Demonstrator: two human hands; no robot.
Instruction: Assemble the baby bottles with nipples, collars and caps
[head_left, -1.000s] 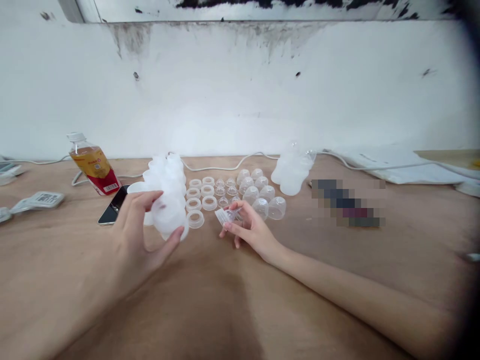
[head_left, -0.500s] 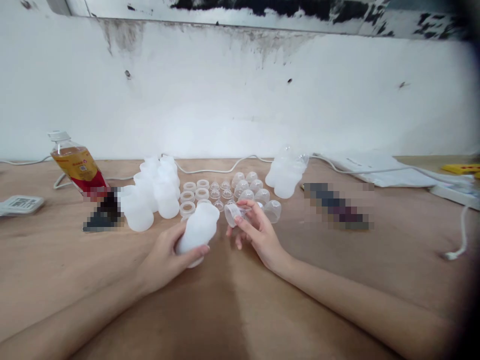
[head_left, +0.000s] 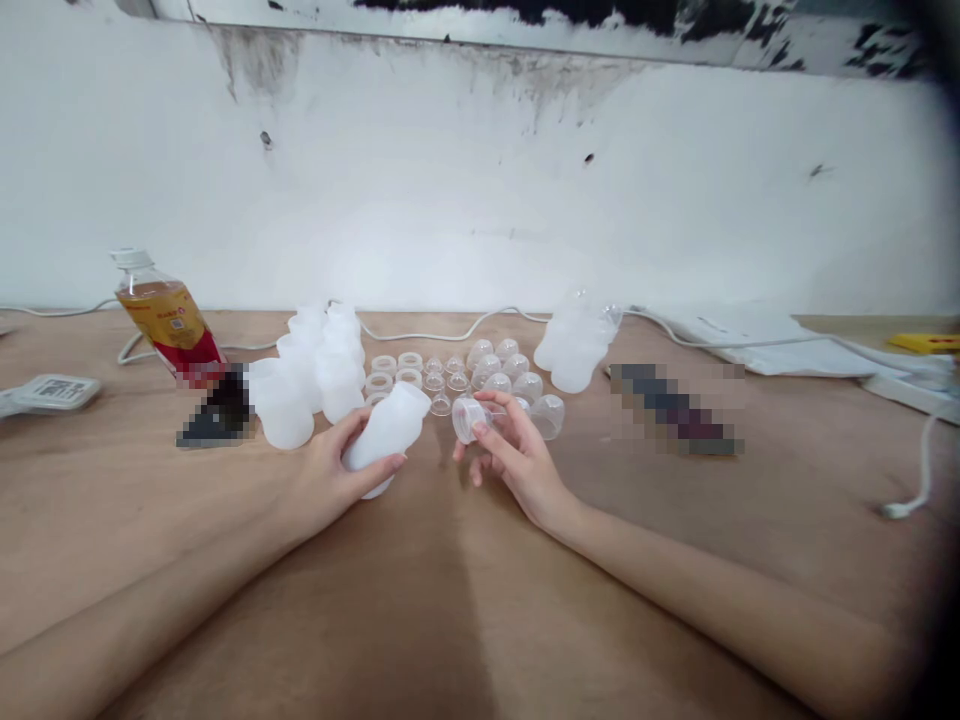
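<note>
The surface (head_left: 675, 560) is bare wood, light brown, matt, with faint grain showing. The bottle (head_left: 386, 432) in the left hand (head_left: 330, 478) is milky, translucent plastic with a smooth, dull finish; the standing bottles (head_left: 311, 385) behind it look the same. The small ring (head_left: 471, 418) in the right hand (head_left: 517, 460) is clear, glossy plastic, as are the domed caps (head_left: 517, 380). The screw rings (head_left: 390, 372) are whitish, smooth plastic. The drink bottle (head_left: 166, 320) is clear, shiny plastic with a glossy printed label. The cable (head_left: 435, 335) has a smooth white sheath. The wall (head_left: 480, 200) is white plaster, matt, stained and chipped.
</note>
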